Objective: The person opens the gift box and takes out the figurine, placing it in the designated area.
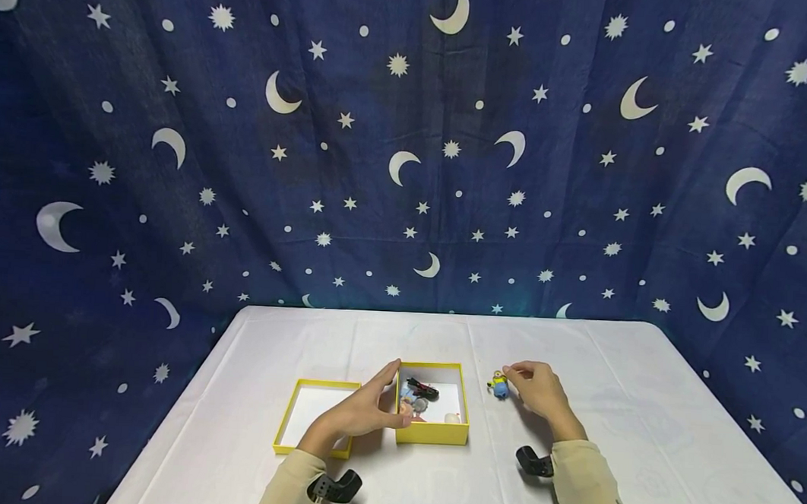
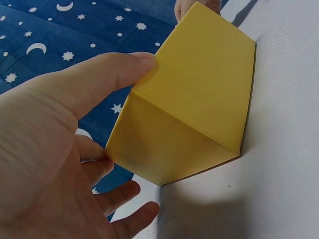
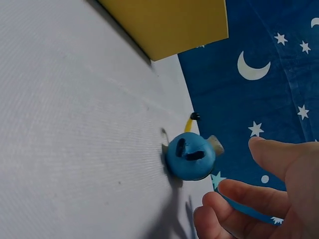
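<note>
A yellow open box [image 1: 433, 434] with a white inside stands on the table. My left hand [image 1: 361, 411] grips its left side, with the thumb over the near rim and fingers at the far-left corner. In the left wrist view, the thumb [image 2: 107, 74] lies along the box's edge. To the right of the box, a small Minion figure [image 1: 499, 385] in blue overalls lies with its blue underside [image 3: 191, 157] toward the right wrist camera. My right hand [image 1: 540, 392] is right beside the figure, thumb and fingers apart, and nothing shows between them.
Inside the box are a black-and-red item [image 1: 424, 389], a round greyish piece [image 1: 420, 405] and a pale round piece [image 1: 452, 418]. A shallow yellow-rimmed lid [image 1: 290, 419] lies left of the box, partly behind my left arm. A starry blue curtain [image 1: 352, 181] hangs behind the white table [image 1: 459, 498].
</note>
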Demonstrator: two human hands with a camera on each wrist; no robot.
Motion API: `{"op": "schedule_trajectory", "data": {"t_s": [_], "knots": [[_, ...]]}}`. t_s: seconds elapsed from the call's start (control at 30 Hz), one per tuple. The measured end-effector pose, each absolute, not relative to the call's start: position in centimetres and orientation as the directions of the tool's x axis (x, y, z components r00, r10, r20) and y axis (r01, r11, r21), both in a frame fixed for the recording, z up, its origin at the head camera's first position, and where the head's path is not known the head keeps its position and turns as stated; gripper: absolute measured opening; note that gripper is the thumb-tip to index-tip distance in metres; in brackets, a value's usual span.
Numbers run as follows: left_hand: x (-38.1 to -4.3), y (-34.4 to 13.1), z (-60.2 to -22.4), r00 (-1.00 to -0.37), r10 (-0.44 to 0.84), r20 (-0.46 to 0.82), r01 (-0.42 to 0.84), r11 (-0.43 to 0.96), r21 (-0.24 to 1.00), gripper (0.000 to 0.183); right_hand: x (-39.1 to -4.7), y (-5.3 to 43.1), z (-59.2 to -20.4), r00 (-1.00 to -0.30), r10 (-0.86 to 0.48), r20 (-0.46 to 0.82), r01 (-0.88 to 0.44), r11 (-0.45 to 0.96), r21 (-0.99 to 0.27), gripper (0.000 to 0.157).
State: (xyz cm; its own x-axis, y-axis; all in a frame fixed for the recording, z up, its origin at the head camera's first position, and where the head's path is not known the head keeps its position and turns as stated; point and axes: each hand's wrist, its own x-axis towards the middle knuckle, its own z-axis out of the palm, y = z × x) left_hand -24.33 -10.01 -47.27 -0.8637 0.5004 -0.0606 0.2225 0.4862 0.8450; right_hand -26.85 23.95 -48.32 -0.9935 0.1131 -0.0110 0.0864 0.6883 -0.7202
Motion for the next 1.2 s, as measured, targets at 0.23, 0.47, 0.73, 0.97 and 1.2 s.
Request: {"op": "schedule_trajectory", "data": {"t_s": [0.23,0.47,0.73,0.97,1.2], "knots": [[-24.4,-10.1,-47.3,-0.862,0.501,-0.071,0.214,0.488,0.846,0.107,-26.7,23.8,-47.6,-0.995,0.097,0.018,0.055,0.699,-0.713,0.044],[-24.5,-10.2,-47.2,-0.867,0.491,-0.080,0.202,0.495,0.845,0.108,-26.5,23.6,-46.7,-0.992,0.064,0.112,-0.033,0.716,-0.698,0.040],[-24.4,-10.2,-47.5,-0.863,0.499,-0.078,0.205,0.488,0.849,0.108,-26.1,22.8,-45.8,-0.990,0.036,0.135,-0.070,0.710,-0.701,0.040],[-24.4,-10.3,-47.5,-0.861,0.502,-0.079,0.207,0.488,0.848,0.107,-25.7,21.6,-45.1,-0.988,0.005,0.151,-0.104,0.707,-0.700,0.039],[-24.4,-10.3,-47.3,-0.863,0.499,-0.076,0.205,0.484,0.851,0.107,-25.4,20.7,-44.5,-0.984,-0.018,0.180,-0.140,0.702,-0.698,0.038]]}}
